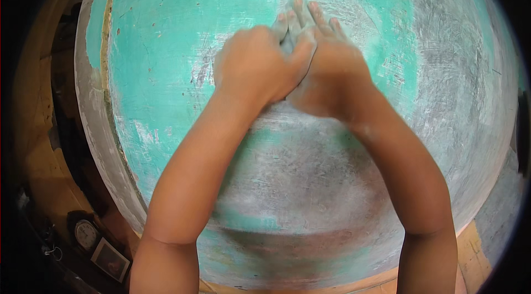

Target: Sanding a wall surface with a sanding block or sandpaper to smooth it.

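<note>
Both hands are up against a wall (166,66) of worn turquoise paint with grey, scuffed patches. My left hand (253,57) is bent over at the knuckles, its thumb lying against my right hand (332,62). The right hand lies flat, with its fingers stretched upward over a pale, scraped patch (356,8). Greyish dust coats the fingers where the two hands meet. The palms face the wall, and whether anything is held or pressed beneath them is hidden. Both hands are somewhat blurred.
A bare grey strip (448,45) of wall runs down the right. At the left is the wall's chipped edge (89,99), with a dark opening past it. A round clock (86,234) and a framed picture (110,259) stand at lower left. Floor tiles (473,252) show at lower right.
</note>
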`<action>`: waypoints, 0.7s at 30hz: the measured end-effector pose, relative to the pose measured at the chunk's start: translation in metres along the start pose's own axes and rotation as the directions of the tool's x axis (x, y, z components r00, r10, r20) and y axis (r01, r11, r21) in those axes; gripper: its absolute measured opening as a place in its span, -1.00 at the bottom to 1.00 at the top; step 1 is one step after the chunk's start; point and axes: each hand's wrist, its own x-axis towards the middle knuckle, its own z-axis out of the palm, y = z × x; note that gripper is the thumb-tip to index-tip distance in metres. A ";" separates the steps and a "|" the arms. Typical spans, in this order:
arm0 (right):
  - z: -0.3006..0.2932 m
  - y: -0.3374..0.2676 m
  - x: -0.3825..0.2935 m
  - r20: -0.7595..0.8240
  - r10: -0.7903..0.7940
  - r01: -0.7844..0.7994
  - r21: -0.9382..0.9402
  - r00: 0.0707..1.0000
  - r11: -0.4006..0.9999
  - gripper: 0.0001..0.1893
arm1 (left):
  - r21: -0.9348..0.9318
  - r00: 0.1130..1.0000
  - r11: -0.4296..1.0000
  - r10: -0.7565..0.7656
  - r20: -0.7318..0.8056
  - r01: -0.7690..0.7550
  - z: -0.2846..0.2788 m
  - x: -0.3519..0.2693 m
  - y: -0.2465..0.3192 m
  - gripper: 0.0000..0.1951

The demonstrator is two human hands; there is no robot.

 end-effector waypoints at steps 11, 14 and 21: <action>0.006 0.004 -0.031 -0.076 0.047 -0.041 0.067 0.996 0.997 -0.26 | -0.040 0.998 0.999 0.020 0.053 -0.018 0.009 -0.010 0.013 -0.43; -0.004 0.022 -0.025 -0.118 -0.009 0.012 0.024 0.993 1.000 -0.23 | 0.095 0.997 0.994 0.041 0.064 -0.047 0.006 -0.005 0.037 -0.45; -0.008 0.026 -0.040 -0.110 0.104 -0.098 0.062 0.988 0.993 -0.23 | -0.039 0.996 0.998 0.046 0.073 -0.043 0.015 -0.003 0.042 -0.43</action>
